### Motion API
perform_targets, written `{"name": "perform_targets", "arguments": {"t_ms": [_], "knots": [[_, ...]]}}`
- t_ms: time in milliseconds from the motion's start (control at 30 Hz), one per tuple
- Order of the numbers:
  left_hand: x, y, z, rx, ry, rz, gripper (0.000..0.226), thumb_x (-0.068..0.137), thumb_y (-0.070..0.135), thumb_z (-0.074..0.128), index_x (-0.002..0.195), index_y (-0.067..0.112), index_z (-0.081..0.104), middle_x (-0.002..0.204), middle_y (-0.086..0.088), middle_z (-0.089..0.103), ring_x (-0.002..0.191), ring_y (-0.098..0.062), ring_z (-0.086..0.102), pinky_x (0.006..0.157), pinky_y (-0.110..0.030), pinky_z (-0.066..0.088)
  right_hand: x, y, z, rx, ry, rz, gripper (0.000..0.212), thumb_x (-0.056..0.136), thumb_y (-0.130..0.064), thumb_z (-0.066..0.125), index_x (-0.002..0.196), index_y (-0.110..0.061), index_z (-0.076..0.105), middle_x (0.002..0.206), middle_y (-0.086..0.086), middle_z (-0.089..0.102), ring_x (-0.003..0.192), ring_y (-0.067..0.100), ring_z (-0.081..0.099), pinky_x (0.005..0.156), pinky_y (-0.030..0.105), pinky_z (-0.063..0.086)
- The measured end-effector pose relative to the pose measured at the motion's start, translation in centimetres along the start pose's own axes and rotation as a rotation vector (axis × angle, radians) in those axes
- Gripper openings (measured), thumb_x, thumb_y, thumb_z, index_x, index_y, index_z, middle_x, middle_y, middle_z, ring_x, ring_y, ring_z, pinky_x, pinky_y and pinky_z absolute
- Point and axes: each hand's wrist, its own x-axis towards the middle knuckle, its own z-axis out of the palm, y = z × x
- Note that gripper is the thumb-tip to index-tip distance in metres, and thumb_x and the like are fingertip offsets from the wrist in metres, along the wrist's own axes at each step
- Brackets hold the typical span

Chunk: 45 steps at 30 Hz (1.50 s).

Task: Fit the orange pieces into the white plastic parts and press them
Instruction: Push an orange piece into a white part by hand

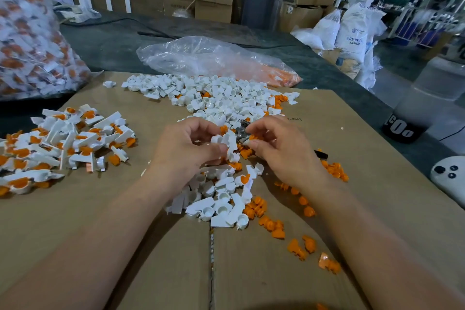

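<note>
My left hand (186, 146) pinches a white plastic part (225, 139) over the cardboard. My right hand (281, 148) grips a small metal tool (242, 132) right beside that part, with an orange piece (252, 137) at its fingertips. Loose white parts (219, 201) lie just below my hands, and a large heap of white parts (214, 95) sits behind them. Orange pieces (276, 224) are scattered to the lower right. At the left lies a pile of white parts with orange pieces fitted in them (63, 143).
A flattened cardboard sheet (125, 246) covers the dark table. A big clear bag of fitted parts (32, 40) stands far left. A crumpled plastic bag (206, 58) with orange pieces lies behind the heap. A white controller (450, 178) rests at the right edge.
</note>
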Motion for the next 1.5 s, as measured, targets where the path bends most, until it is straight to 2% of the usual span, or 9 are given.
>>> {"name": "perform_targets", "arguments": {"t_ms": [167,267,367,567,800,900,1033,1200,1500], "knots": [[-0.3,0.2,0.0,-0.026,-0.048,0.012,0.027,0.066,-0.007,0.075,0.077,0.016,0.064,0.075,-0.001,0.064,0.056,-0.018,0.067,0.047,-0.018,0.05,-0.5,-1.3,-0.3,0.348,0.021,0.032,0.031,0.082,-0.005,0.066,0.089,-0.034,0.062,0.089,-0.015,0.062,0.078,-0.002,0.059,0.073,0.013,0.05],[-0.3,0.3,0.0,-0.034,-0.085,0.026,0.03,0.064,-0.008,0.075,0.075,0.018,0.066,0.075,-0.001,0.066,0.059,-0.016,0.067,0.053,-0.019,0.053,-0.7,-1.8,-0.3,0.462,-0.003,0.036,0.027,0.078,-0.003,0.069,0.084,-0.029,0.065,0.081,-0.009,0.067,0.071,0.005,0.064,0.069,0.018,0.054],[-0.2,0.4,0.1,0.011,-0.104,0.042,0.028,0.065,-0.004,0.075,0.077,0.02,0.068,0.074,-0.001,0.069,0.064,-0.012,0.066,0.06,-0.016,0.054,-0.8,-1.9,-0.3,0.494,-0.009,0.03,0.019,0.077,-0.004,0.069,0.082,-0.021,0.069,0.081,0.0,0.07,0.073,0.014,0.067,0.072,0.026,0.056],[-0.2,0.5,0.2,-0.06,-0.11,0.036,0.024,0.071,-0.008,0.069,0.081,0.014,0.067,0.073,-0.004,0.068,0.06,-0.008,0.067,0.055,-0.013,0.05,-0.8,-1.7,-0.3,0.57,-0.044,0.065,0.029,0.078,0.002,0.067,0.083,-0.026,0.066,0.074,-0.009,0.069,0.069,0.007,0.067,0.065,0.016,0.053],[-0.4,0.6,0.1,-0.056,-0.13,0.06,0.024,0.069,-0.007,0.069,0.082,0.013,0.068,0.08,-0.011,0.067,0.062,-0.008,0.066,0.056,-0.012,0.05,-0.8,-1.6,-0.2,0.582,-0.046,0.072,0.016,0.076,-0.002,0.069,0.082,-0.016,0.07,0.073,0.003,0.07,0.062,0.013,0.066,0.059,0.017,0.053],[-0.4,0.5,0.0,-0.065,-0.145,0.066,0.023,0.065,-0.004,0.071,0.08,0.014,0.069,0.078,-0.01,0.068,0.063,-0.009,0.066,0.057,-0.013,0.051,-0.9,-1.4,-0.2,0.528,-0.041,0.065,0.013,0.076,-0.006,0.07,0.082,-0.017,0.071,0.075,0.008,0.07,0.064,0.021,0.066,0.06,0.02,0.054],[-0.3,0.2,0.0,-0.02,-0.123,0.083,0.025,0.055,0.008,0.076,0.074,0.023,0.07,0.074,-0.002,0.07,0.065,-0.008,0.066,0.059,-0.013,0.051,-0.9,-1.3,-0.4,0.487,-0.074,0.058,0.014,0.077,-0.007,0.071,0.078,-0.021,0.07,0.072,0.007,0.07,0.062,0.017,0.065,0.06,0.021,0.055],[-0.5,0.0,0.1,0.076,-0.135,0.112,0.033,0.064,-0.001,0.077,0.063,0.032,0.073,0.07,0.004,0.072,0.066,-0.008,0.068,0.06,-0.013,0.052,-1.0,-1.2,-0.6,0.432,-0.149,0.045,0.01,0.078,-0.007,0.07,0.078,-0.017,0.07,0.072,0.012,0.069,0.055,0.01,0.062,0.055,0.015,0.05],[-0.4,0.3,-0.1,-0.08,-0.175,0.057,0.022,0.07,-0.003,0.067,0.083,0.014,0.069,0.069,0.007,0.072,0.064,-0.004,0.067,0.058,-0.01,0.05,-0.9,-1.4,-0.7,0.716,-0.19,0.136,0.017,0.084,0.004,0.057,0.083,-0.011,0.066,0.061,0.0,0.067,0.059,0.009,0.066,0.058,0.017,0.053]]}}
